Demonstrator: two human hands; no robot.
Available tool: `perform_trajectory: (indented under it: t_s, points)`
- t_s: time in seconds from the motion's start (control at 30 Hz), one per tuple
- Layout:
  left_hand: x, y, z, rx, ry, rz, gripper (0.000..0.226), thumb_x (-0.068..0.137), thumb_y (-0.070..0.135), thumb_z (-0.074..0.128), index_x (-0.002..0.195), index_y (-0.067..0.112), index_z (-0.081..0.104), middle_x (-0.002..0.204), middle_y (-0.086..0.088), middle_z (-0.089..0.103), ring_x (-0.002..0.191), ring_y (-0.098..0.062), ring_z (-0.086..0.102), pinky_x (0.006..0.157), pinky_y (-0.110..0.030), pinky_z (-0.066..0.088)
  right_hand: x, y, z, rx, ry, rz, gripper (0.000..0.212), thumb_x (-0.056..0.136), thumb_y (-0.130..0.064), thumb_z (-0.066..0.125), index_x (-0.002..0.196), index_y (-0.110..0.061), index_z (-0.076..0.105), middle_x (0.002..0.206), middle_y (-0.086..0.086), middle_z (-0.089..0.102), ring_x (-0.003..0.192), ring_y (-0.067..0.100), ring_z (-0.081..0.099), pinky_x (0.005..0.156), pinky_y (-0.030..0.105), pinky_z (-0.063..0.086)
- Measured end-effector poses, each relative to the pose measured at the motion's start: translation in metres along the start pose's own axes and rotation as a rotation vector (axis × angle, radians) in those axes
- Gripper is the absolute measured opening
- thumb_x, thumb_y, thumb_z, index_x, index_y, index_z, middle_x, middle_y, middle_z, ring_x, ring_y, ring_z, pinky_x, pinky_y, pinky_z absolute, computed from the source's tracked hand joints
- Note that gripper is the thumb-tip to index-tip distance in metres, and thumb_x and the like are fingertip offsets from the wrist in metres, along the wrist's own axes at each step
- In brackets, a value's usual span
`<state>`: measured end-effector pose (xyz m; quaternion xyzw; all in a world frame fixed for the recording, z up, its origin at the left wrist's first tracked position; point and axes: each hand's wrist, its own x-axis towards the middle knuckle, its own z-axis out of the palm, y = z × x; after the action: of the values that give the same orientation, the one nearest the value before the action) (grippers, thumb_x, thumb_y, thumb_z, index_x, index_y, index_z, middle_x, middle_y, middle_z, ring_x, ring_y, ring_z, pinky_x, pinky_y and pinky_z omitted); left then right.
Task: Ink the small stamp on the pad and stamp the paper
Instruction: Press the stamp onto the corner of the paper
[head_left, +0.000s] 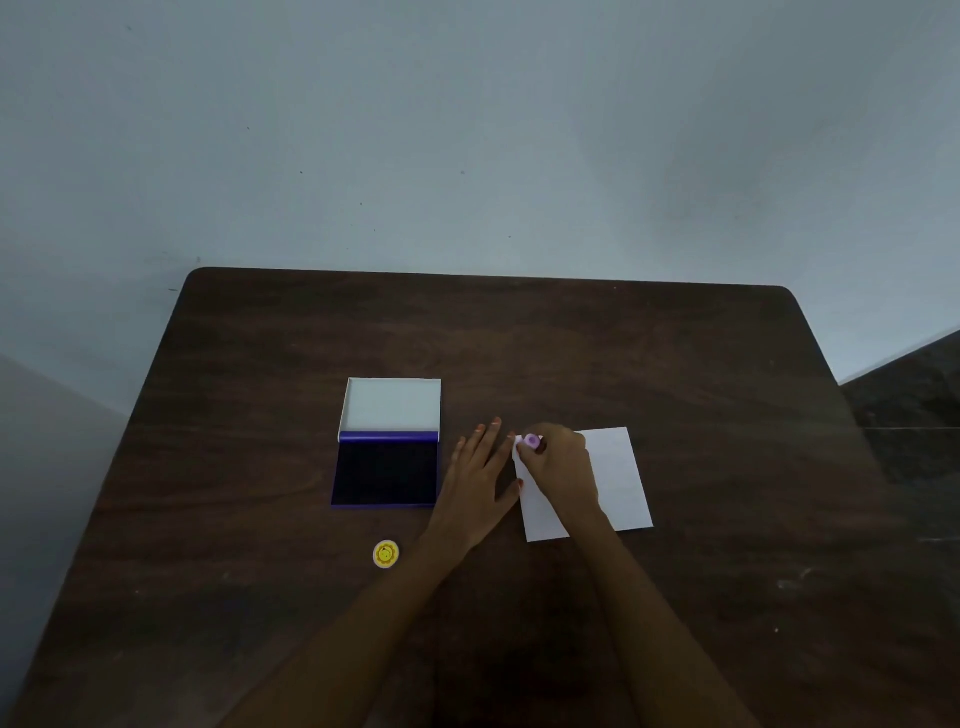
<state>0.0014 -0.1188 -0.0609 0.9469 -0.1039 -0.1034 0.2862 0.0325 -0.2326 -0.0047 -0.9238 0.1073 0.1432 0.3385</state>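
Stamping step in hand. Right hand (558, 462) grip clenched on stamp (531, 442), pressed at paper (615, 478) far-left corner. Left hand (480, 467) flat, released, on bench (675, 364) just beside the paper. Pad (387, 473) open, left. Next: straight lift, likely.

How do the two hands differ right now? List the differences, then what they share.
The right hand is curled shut around the small purple stamp; the left hand is open and flat, holding nothing.
The right hand lies over the white paper, stamp at its far left corner; the left hand rests mostly on the bare table, fingertips by the paper's left edge.
Both are bare and reach forward, between the open ink pad and the paper.
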Motion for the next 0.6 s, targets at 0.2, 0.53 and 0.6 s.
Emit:
perform_trajectory:
  t_s: [0.2, 0.53, 0.6]
  points:
    - [0.000, -0.001, 0.001, 0.010, -0.001, -0.007, 0.061, 0.090, 0.037, 0.044, 0.141, 0.024, 0.012, 0.156, -0.004, 0.002, 0.143, -0.020, -0.001, 0.113, -0.035, -0.005, 0.007, -0.002, -0.003, -0.009, -0.098, 0.022, 0.033, 0.087, -0.027, 0.055, 0.106, 0.000, 0.063, 0.111, 0.019, 0.066, 0.100, 0.029, 0.059, 0.086, 0.028, 0.041]
    - [0.002, -0.002, 0.002, 0.016, -0.001, -0.008, 0.062, 0.091, 0.039, 0.043, 0.141, 0.023, 0.010, 0.155, -0.005, 0.003, 0.143, -0.020, 0.001, 0.111, -0.032, -0.005, 0.013, 0.002, -0.007, 0.018, -0.132, 0.104, 0.037, 0.085, -0.029, 0.059, 0.104, 0.002, 0.063, 0.112, 0.020, 0.065, 0.099, 0.030, 0.059, 0.095, 0.034, 0.041]
    - [0.002, -0.002, 0.002, 0.019, 0.000, -0.013, 0.063, 0.091, 0.039, 0.043, 0.141, 0.022, 0.010, 0.155, -0.005, 0.003, 0.143, -0.020, 0.001, 0.112, -0.033, -0.004, 0.016, -0.001, -0.008, 0.055, -0.119, 0.122, 0.033, 0.083, -0.025, 0.062, 0.097, 0.004, 0.065, 0.106, 0.022, 0.067, 0.090, 0.028, 0.059, 0.092, 0.035, 0.043]
